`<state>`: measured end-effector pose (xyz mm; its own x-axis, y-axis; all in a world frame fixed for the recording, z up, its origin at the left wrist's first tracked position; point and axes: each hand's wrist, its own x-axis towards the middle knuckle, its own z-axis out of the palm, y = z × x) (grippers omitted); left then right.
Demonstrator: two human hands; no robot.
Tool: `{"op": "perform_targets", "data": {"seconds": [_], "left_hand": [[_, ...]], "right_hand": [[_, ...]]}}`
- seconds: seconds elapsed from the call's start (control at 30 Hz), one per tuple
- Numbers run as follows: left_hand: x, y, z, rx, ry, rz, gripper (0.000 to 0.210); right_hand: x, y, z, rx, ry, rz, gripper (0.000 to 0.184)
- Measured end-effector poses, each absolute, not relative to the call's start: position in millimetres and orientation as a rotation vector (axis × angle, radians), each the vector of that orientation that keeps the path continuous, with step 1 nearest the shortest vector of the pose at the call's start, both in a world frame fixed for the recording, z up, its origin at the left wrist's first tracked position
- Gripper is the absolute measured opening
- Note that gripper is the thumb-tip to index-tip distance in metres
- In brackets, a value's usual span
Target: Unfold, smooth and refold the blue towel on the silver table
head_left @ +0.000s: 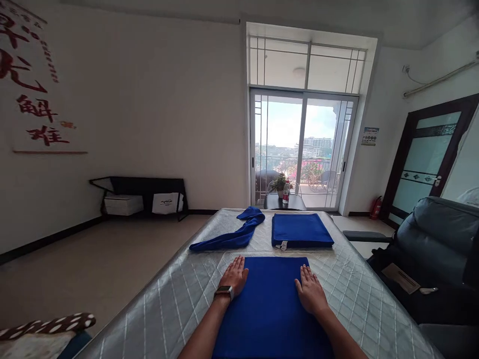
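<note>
A flat blue folded cloth lies on the quilted mattress right in front of me. My left hand rests flat on its left edge, fingers stretched forward, with a watch on the wrist. On the opposite edge lies my right hand, its fingers also straight and pointing away. Both palms press on the cloth without gripping it. Beyond it to the right sits a neatly folded blue cloth bundle with a white tag at its near edge. A long, twisted blue cloth strip curves across the mattress at the far left.
Behind the mattress stands a small dark table with a potted plant and a bottle. A dark armchair borders the right side. A black rack stands along the left wall. A spotted cloth shows at lower left.
</note>
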<state>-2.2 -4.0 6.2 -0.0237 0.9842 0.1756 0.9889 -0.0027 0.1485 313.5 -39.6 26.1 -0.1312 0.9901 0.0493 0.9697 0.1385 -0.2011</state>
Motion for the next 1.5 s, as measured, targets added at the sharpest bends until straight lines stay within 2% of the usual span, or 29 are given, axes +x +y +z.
{"op": "perform_targets", "data": {"seconds": [0.37, 0.5, 0.63, 0.77, 1.27, 1.5], "left_hand": [[25, -13, 33, -2.161, -2.189, -0.318, 0.06], [94, -19, 33, -2.342, -1.996, -0.36, 0.064], [178, -28, 18, -2.551, -1.736, -0.421, 0.06], [211, -37, 5, -2.624, -1.68, -0.494, 0.058], [87, -57, 13, -2.427, -2.058, -0.276, 0.063], [22, -67, 8, -2.271, -2.181, -0.246, 0.06]], "right_hand": [[320, -46, 30, -1.872, -2.197, 0.185, 0.066], [320, -44, 28, -1.864, -2.187, 0.194, 0.066], [324, -39, 19, -1.833, -2.258, 0.138, 0.064], [328, -37, 13, -1.796, -2.32, 0.1, 0.064], [323, -40, 22, -1.852, -2.216, 0.182, 0.066], [322, -39, 20, -1.876, -2.223, 0.162, 0.066]]}}
